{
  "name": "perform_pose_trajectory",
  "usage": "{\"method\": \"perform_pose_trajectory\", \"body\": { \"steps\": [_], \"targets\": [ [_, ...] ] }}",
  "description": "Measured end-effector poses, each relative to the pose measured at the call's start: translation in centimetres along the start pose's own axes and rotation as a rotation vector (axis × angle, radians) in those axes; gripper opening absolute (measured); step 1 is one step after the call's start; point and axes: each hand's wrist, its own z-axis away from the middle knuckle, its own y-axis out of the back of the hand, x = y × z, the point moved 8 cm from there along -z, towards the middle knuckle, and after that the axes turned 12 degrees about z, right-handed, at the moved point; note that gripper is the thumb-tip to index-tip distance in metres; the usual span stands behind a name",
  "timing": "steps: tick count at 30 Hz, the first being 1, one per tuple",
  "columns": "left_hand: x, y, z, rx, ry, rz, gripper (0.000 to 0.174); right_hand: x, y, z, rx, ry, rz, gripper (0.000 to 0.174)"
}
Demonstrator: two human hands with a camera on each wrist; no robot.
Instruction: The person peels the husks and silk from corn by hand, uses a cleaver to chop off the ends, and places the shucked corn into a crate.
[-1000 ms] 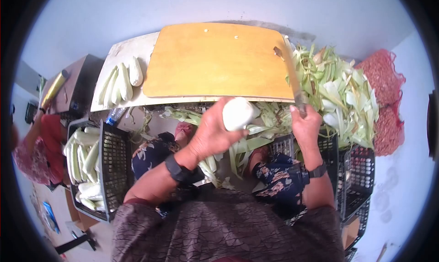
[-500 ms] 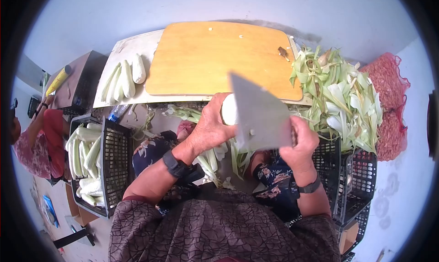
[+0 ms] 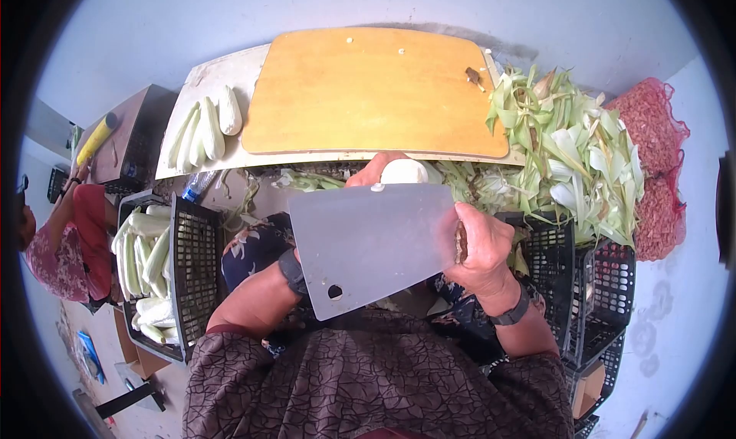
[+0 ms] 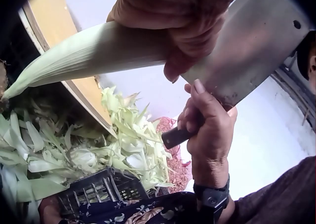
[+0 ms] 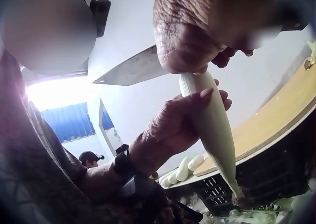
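My left hand (image 3: 366, 174) grips an ear of corn (image 4: 94, 51) wrapped in pale green husk. Its stem end tapers away from me, while a flat white end (image 3: 405, 172) faces up. Around the dark handle of a cleaver (image 3: 376, 243) curl the fingers of my right hand (image 3: 484, 247). The broad blade lies across the front of the left hand and hides most of it in the head view. A small white bit sticks to the blade's upper edge. In the right wrist view the right hand is close over the corn's top end.
A yellow board (image 3: 376, 94) lies on the table, with several husked ears (image 3: 203, 136) at its left. Loose husks (image 3: 575, 147) heap up at the right beside red mesh sacks (image 3: 655, 170). Black crates (image 3: 195, 266) flank my legs. Another person (image 3: 73, 240) sits at far left.
The cleaver has swung from upright at the right, leftward and down, until its blade lies across the left hand. My right hand has moved slightly left and lower. The left hand keeps hold of the corn.
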Motion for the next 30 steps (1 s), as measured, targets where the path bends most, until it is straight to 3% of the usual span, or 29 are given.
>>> {"method": "perform_pose_trajectory", "body": {
  "steps": [3, 5, 9, 11, 15, 17, 21, 23, 24, 26, 27, 28, 30],
  "targets": [
    [-0.7, 0.0, 0.2, 0.039, 0.141, 0.147, 0.045, -0.1, -0.1, 0.2, 0.001, -0.002, -0.007, 0.04],
    [-0.7, 0.9, -0.5, 0.008, -0.132, -0.382, 0.047, -0.2, -0.3, 0.3, -0.005, -0.007, -0.008, 0.04],
    [-1.4, 1.5, -0.3, -0.001, -0.105, -0.291, 0.047, -0.4, -0.2, 0.1, -0.03, -0.008, -0.04, 0.04],
    [-0.2, 0.7, 0.5, 0.019, -0.004, -0.264, 0.044, -0.4, -0.4, 0.1, -0.049, -0.016, -0.056, 0.039],
    [-2.0, 1.0, -0.4, 0.007, -0.052, -0.255, 0.043, -0.5, -0.4, 0.3, -0.019, -0.004, -0.03, 0.039],
    [-1.8, 1.6, -0.5, 0.138, -0.241, -0.595, 0.043, -0.5, -0.4, 0.3, -0.021, 0.0, -0.029, 0.038],
    [1.3, 0.3, 0.4, -0.002, -0.382, -0.556, 0.043, -0.3, -0.9, 0.3, -0.082, -0.017, 0.002, 0.035],
    [-2.0, 0.8, 0.2, 0.042, 0.104, 0.199, 0.044, -0.1, -1.3, 0.3, -0.084, -0.015, 0.033, 0.034],
    [-2.1, 0.8, 0.2, 0.041, 0.106, 0.198, 0.044, 0.6, -1.8, 0.5, -0.136, -0.071, 0.083, 0.029],
    [1.2, -2.7, 1.6, -0.242, -0.621, -0.955, 0.049, 4.1, -3.4, 1.3, -0.235, -0.256, 0.173, 0.021],
    [0.2, -2.9, 1.4, -0.292, -0.609, -0.86, 0.054, 6.9, -4.3, 2.0, -0.28, -0.396, 0.209, 0.024],
    [-0.3, -1.9, 0.8, -0.198, -0.429, -0.72, 0.054, 9.2, -4.0, 2.8, -0.338, -0.572, 0.205, 0.026],
    [-0.8, -0.2, -0.2, -0.028, -0.17, -0.445, 0.056, 9.8, -1.2, 1.8, -0.071, -0.488, 0.236, 0.017]
  ]
}}
